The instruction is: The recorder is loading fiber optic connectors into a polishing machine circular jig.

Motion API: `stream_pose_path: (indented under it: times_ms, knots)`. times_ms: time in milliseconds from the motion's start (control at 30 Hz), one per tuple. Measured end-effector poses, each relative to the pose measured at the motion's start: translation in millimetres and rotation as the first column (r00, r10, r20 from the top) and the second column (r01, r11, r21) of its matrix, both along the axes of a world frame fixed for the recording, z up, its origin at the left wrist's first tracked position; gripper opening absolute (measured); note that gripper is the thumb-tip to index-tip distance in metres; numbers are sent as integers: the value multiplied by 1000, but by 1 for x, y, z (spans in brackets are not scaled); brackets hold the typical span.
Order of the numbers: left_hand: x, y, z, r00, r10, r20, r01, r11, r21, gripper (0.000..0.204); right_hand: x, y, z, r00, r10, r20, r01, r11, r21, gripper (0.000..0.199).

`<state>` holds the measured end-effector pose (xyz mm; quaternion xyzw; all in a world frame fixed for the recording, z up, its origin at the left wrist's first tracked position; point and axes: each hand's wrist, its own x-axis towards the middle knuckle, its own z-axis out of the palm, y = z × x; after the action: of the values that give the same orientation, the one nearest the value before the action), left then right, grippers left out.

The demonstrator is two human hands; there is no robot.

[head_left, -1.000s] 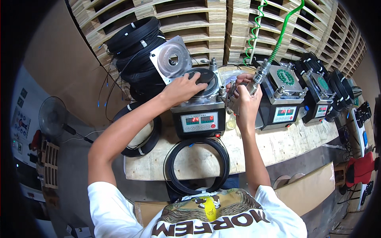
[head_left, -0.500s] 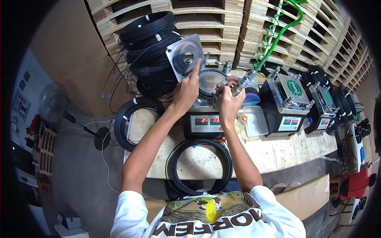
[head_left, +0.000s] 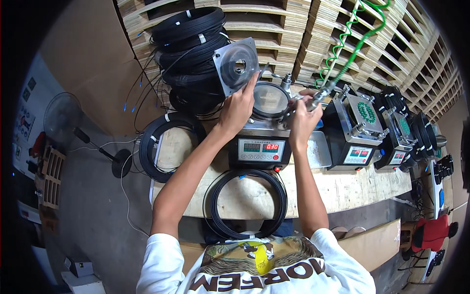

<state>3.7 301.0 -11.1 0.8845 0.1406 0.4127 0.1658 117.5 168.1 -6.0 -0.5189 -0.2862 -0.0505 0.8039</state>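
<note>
My left hand [head_left: 238, 109] is at the lower right edge of a tilted square metal plate [head_left: 226, 78] with a clear round disc and a central hole. Its index finger stretches up along the edge, and the other fingers curl at the plate. In my right hand [head_left: 305, 117] is a metal air blow gun [head_left: 320, 94], partly blurred, fed by a green hose [head_left: 360, 46]. The gun's lower end is beside the round dark-rimmed pad [head_left: 270, 99] on top of a black machine [head_left: 259, 152] with a red and green display.
A coil of black cable [head_left: 215, 206] lies before the machine, another coil [head_left: 143, 152] to its left. A tall stack of cable coils [head_left: 188, 54] rises behind. Two similar machines [head_left: 356, 132] [head_left: 397, 132] stand right, near a clear tray [head_left: 318, 149]. Wooden pallets [head_left: 284, 29] form the back.
My right hand has moved right with the blow gun, uncovering more of the round pad. The left part of the machine's display has gone dim. My left hand stays at the plate.
</note>
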Motion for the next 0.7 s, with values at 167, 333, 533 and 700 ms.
stream_pose_path:
  times_ms: [167,333,533,700]
  knots:
    - [1,1,-1,1000,9,-10,-9,1000,-2,54,15,7,13,999,20,-25,-17,992,122,12]
    - [-1,-3,4,998,-56,-17,56,998,25,62,3,-5,9,986,148,-80,-140,985,99,12]
    - [-6,0,27,866,-144,-479,264,945,194,63,43,-50,29,989,97,-110,-69,969,238,16]
    - [0,13,32,682,-284,-674,362,932,-26,45,61,-78,31,991,114,-68,-101,980,173,17]
